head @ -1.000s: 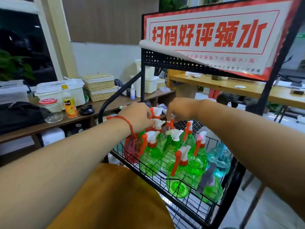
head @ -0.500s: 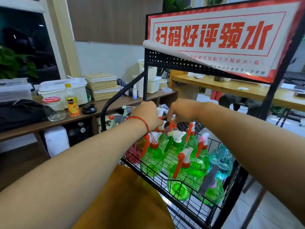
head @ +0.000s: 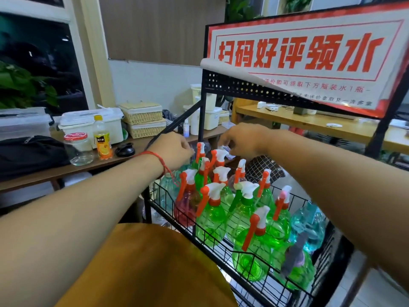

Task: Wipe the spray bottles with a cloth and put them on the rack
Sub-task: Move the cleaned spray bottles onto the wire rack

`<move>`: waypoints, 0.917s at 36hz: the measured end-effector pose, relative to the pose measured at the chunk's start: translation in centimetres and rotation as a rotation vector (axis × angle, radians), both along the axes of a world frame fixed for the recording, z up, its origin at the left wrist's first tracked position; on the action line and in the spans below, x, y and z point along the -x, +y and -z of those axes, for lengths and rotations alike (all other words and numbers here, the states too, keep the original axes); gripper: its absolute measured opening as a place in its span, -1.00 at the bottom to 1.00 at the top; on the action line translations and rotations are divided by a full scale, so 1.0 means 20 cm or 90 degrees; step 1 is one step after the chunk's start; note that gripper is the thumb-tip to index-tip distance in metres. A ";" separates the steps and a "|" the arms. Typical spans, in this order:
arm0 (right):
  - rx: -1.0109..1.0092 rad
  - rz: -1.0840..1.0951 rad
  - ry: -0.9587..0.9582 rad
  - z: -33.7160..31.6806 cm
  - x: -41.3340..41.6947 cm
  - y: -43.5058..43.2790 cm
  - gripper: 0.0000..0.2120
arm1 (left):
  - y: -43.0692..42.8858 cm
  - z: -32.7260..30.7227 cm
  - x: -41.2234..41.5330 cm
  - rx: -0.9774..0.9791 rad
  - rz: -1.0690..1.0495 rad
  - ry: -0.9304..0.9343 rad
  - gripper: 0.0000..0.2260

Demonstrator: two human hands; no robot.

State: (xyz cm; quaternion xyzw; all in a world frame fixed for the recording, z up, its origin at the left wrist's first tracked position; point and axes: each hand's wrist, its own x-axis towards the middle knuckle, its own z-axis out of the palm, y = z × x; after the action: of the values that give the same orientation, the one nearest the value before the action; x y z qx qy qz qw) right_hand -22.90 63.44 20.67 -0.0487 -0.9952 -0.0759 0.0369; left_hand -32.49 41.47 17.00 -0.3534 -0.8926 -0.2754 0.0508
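Left hand (head: 174,148), right hand (head: 241,139): both curled over rear row of rack basket (head: 338,251); what they grip I cannot tell. Basket contents: upright spray bottles (head: 210,216), mostly green, one pink, blue at its right end.

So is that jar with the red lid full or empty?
Looks empty: the jar is clear glass, and nothing shows inside it.

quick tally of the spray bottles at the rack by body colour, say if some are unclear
green spray bottles: 8
red spray bottle: 1
blue spray bottles: 2
unclear spray bottles: 3
total: 14
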 end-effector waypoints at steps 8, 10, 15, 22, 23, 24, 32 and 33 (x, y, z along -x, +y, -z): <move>-0.064 -0.039 -0.025 0.14 0.23 -0.05 -0.54 | 0.18 0.05 -0.01 0.121 0.060 0.065 -0.62; -0.031 -0.017 -0.029 0.18 0.25 -0.03 -0.64 | 0.20 0.06 0.00 0.126 0.077 0.058 -0.65; 0.025 0.002 -0.012 0.20 0.28 0.03 -0.72 | 0.19 0.09 0.01 0.133 0.103 0.087 -0.79; 0.039 -0.004 -0.009 0.19 0.27 0.03 -0.73 | 0.16 0.08 0.01 0.113 0.121 0.113 -0.76; 0.038 0.001 -0.014 0.19 0.26 0.02 -0.71 | 0.16 0.09 0.01 0.112 0.121 0.116 -0.76; 0.034 0.005 -0.018 0.19 0.26 0.01 -0.68 | 0.16 0.09 0.00 0.114 0.119 0.113 -0.76; -0.078 -0.039 -0.016 0.09 0.17 -0.08 -0.42 | -0.02 -0.01 0.01 0.006 0.060 0.041 -0.80; -0.066 -0.058 -0.011 0.06 0.16 -0.10 -0.41 | -0.07 -0.02 0.00 0.008 0.057 0.046 -0.82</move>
State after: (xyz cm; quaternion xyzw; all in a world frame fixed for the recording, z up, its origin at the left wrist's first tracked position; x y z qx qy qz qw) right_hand -26.00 61.43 19.39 -0.0005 -0.9914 -0.1261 0.0343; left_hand -32.45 40.13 17.38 -0.4033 -0.8750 -0.2589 0.0685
